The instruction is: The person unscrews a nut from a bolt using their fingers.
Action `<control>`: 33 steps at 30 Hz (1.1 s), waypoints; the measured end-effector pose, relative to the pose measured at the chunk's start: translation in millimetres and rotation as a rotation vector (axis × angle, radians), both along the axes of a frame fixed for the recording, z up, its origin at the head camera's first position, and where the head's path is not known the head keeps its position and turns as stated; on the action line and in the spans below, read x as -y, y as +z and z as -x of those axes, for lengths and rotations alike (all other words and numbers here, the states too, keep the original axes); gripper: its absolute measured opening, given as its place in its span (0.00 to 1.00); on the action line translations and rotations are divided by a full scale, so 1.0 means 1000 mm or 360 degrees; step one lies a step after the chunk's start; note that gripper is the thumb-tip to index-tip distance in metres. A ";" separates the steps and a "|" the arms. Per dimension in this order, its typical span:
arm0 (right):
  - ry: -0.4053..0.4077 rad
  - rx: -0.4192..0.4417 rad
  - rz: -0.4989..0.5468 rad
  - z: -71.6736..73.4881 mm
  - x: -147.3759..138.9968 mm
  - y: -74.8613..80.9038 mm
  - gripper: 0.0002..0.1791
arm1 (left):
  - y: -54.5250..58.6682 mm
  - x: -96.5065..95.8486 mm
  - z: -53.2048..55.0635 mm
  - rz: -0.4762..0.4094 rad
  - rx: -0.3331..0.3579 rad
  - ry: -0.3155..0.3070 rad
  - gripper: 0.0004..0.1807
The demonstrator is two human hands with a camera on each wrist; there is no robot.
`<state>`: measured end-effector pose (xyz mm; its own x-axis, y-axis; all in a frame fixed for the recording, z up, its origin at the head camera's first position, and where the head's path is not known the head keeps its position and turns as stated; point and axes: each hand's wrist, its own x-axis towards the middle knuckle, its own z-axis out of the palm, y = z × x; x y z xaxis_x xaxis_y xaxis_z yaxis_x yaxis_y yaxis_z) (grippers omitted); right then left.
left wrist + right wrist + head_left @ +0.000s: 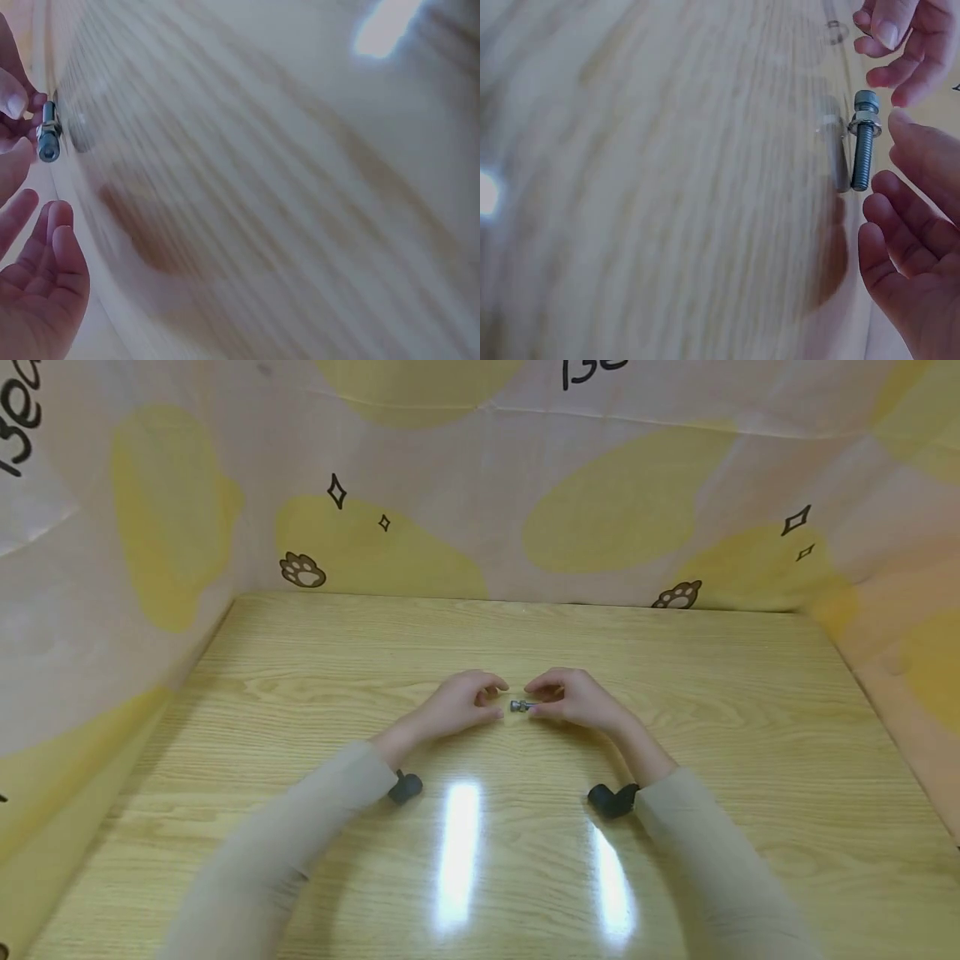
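Observation:
A metal bolt (862,157) with a cylindrical head lies on the wooden table, between the two hands. Close under its head sit a nut (867,117) and a flat washer (865,129) on the thread. My right hand (573,697) curves loosely around the threaded end, thumb and fingers spread apart; in the right wrist view a gap shows between them and the bolt. On the head side, my left hand (468,700) rests low over the table with fingers relaxed and parted, holding nothing. The bolt's head (49,148) faces the left wrist camera.
The wooden table (300,652) meets a patterned cloth (420,468) at the back and sides. A small ring (835,32) shows near the left hand in the right wrist view. Dark wrist cameras (613,800) hang below both sleeves. Light glares off the tabletop.

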<state>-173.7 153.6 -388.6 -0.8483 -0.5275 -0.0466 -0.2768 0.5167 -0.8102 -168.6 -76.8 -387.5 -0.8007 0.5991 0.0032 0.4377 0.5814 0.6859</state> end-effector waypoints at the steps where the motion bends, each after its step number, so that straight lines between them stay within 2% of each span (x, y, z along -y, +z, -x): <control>1: -0.0002 0.0008 0.0008 0.000 0.000 -0.001 0.17 | -0.001 -0.003 0.001 -0.0003 0.0002 -0.0002 0.21; 6: -0.0016 0.0052 0.0023 0.002 0.003 -0.005 0.16 | -0.005 -0.015 0.004 0.0031 0.0023 -0.0005 0.19; 12: 0.0003 0.0036 0.0008 0.004 0.006 -0.006 0.13 | -0.006 -0.023 0.005 0.0075 0.0027 0.0037 0.13; 20: 0.0017 0.0009 -0.0020 0.005 0.010 -0.007 0.09 | -0.006 -0.028 0.006 -0.0009 -0.0023 0.0032 0.06; 28: 0.0055 -0.0017 -0.0070 0.005 0.011 -0.008 0.07 | -0.006 -0.031 0.006 0.0024 0.0021 0.0096 0.06; 33: 0.0079 -0.0067 -0.0113 0.005 0.012 -0.005 0.06 | -0.007 -0.030 0.004 -0.0049 0.0046 0.0123 0.06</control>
